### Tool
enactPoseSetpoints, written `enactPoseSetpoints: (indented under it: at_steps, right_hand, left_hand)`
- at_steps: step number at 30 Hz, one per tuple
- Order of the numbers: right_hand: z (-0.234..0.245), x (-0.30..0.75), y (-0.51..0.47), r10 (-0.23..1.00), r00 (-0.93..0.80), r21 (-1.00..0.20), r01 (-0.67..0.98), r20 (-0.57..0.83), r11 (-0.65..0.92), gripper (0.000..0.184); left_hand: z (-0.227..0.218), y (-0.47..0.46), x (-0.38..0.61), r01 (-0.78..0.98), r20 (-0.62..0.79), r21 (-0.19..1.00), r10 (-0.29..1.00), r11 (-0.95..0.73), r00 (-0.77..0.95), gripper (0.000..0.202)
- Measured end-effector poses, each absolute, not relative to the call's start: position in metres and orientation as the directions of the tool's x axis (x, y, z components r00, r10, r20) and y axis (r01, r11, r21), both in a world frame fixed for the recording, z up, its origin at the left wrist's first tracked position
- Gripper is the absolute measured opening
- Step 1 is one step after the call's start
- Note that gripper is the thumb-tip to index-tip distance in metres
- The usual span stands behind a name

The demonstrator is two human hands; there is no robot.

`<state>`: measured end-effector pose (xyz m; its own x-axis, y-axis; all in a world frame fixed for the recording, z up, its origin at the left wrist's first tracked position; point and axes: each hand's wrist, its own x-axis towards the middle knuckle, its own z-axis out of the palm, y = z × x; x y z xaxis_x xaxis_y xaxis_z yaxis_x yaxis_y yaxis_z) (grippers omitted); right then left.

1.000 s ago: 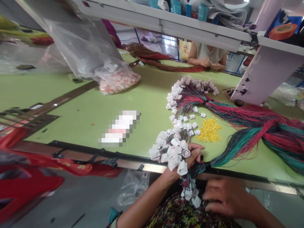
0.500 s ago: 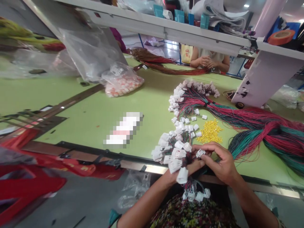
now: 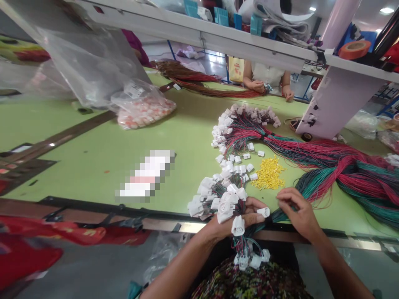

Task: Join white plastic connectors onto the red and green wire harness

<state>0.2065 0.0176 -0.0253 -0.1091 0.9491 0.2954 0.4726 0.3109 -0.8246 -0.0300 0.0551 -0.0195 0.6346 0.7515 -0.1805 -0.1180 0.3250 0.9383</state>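
Note:
My left hand (image 3: 254,214) is closed around a bundle of thin wires tipped with white plastic connectors. One white connector (image 3: 263,212) sticks out by its thumb and fingertips; more connectors (image 3: 226,205) spill over the wrist side, and a few (image 3: 249,259) dangle below toward my lap. Just to the right, my right hand (image 3: 296,211) is apart from the bundle, thumb and forefinger drawn together; whatever lies between them, if anything, is too small to make out. Beyond the hands is a pile of small yellow pieces (image 3: 268,172) on the green table (image 3: 187,137).
Long red, black and green wire bundles (image 3: 311,153) with white connectors stretch across the right side. A clear bag of pink-and-white parts (image 3: 146,110) lies at left. Overhead runs a shelf (image 3: 199,37) on a panel (image 3: 343,104). Across the table, a person (image 3: 266,77) handles something small.
My right hand has let go of the white connector and moved right, away from my left hand, which still holds the bundle. The view has shifted a little to the right.

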Motion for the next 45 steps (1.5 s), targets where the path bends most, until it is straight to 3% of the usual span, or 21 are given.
enactPoseSetpoints:
  at_steps: [3,6,11,18,29,36,40,45]
  right_hand:
    - [-0.024,0.223,0.034,0.976,-0.098,-0.736,0.643,0.193,0.211,0.014]
    - [-0.022,0.229,0.050,0.977,-0.171,-0.579,0.787,0.129,0.215,0.017]
    - [-0.026,0.224,0.062,0.975,-0.205,-0.434,0.873,0.084,0.221,0.019]
    - [-0.027,0.227,0.062,0.967,-0.240,-0.544,0.801,0.090,0.249,0.014]
    - [-0.026,0.217,0.066,0.952,-0.277,-0.609,0.736,0.128,0.296,0.014]
    - [0.005,0.187,0.030,0.931,-0.195,-0.824,0.435,0.308,0.364,0.011]
    - [0.013,0.169,0.012,0.870,-0.215,-0.760,0.425,0.443,0.492,0.014]
    - [0.008,0.166,0.010,0.819,-0.257,-0.650,0.506,0.513,0.566,0.020]
  left_hand:
    - [-0.019,0.053,-0.026,-0.173,-0.185,0.925,0.797,0.339,0.574,0.036]
    - [-0.022,0.052,-0.023,-0.204,-0.187,0.914,0.810,0.351,0.556,0.036]
    - [-0.024,0.051,-0.023,-0.234,-0.172,0.906,0.812,0.353,0.557,0.032]
    - [-0.020,0.052,-0.023,-0.236,-0.182,0.902,0.816,0.360,0.549,0.034]
    - [-0.023,0.049,-0.021,-0.258,-0.176,0.903,0.844,0.343,0.506,0.032]
    - [-0.043,0.044,-0.018,-0.249,-0.130,0.937,0.906,0.246,0.404,0.034]
    - [-0.047,0.039,-0.016,-0.232,-0.102,0.954,0.931,0.191,0.350,0.031]
    - [-0.037,0.038,-0.011,-0.255,-0.087,0.953,0.953,0.165,0.292,0.030]
